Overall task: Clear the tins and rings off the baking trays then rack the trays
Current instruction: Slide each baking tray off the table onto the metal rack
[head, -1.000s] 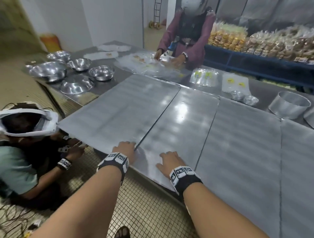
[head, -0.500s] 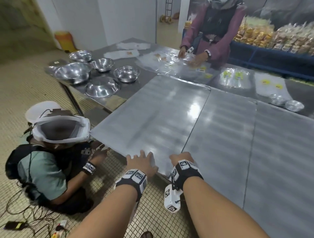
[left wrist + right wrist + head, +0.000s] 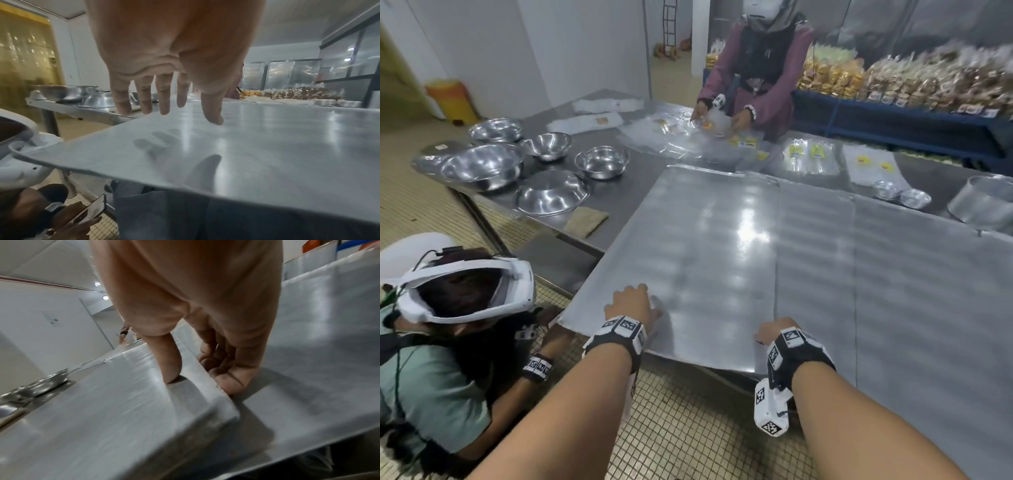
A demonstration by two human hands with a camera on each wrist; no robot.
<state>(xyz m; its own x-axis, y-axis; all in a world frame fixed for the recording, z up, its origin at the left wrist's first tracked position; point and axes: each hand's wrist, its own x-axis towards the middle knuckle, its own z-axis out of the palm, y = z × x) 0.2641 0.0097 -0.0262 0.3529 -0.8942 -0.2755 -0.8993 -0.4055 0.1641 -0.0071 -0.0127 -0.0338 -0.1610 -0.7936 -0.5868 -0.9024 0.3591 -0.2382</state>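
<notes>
Several flat metal baking trays lie side by side on the steel table. The leftmost tray (image 3: pixel 705 246) juts past the table's near edge, and its right side overlaps the neighbouring tray (image 3: pixel 815 274). My right hand (image 3: pixel 770 334) pinches this tray's near right corner (image 3: pixel 218 402), thumb on top and fingers curled under the edge. My left hand (image 3: pixel 640 301) is spread over the tray's near left part (image 3: pixel 267 146), fingers (image 3: pixel 164 97) straight just above the surface. Small stacked tins (image 3: pixel 887 190) and a large metal ring (image 3: pixel 983 205) stand on the table beyond the trays.
A person (image 3: pixel 448 325) crouches on the tiled floor right below the tray's left corner, holding a phone (image 3: pixel 90 211). Another person (image 3: pixel 756 68) works with plastic bags at the far side. Steel bowls (image 3: pixel 482 168) fill the table's left end. Bagged bread lines a blue shelf (image 3: pixel 893 113).
Both hands left the seam between two trays. The leftmost tray came toward me and over its neighbour; my right hand took its near right corner and my left moved out over its left part.
</notes>
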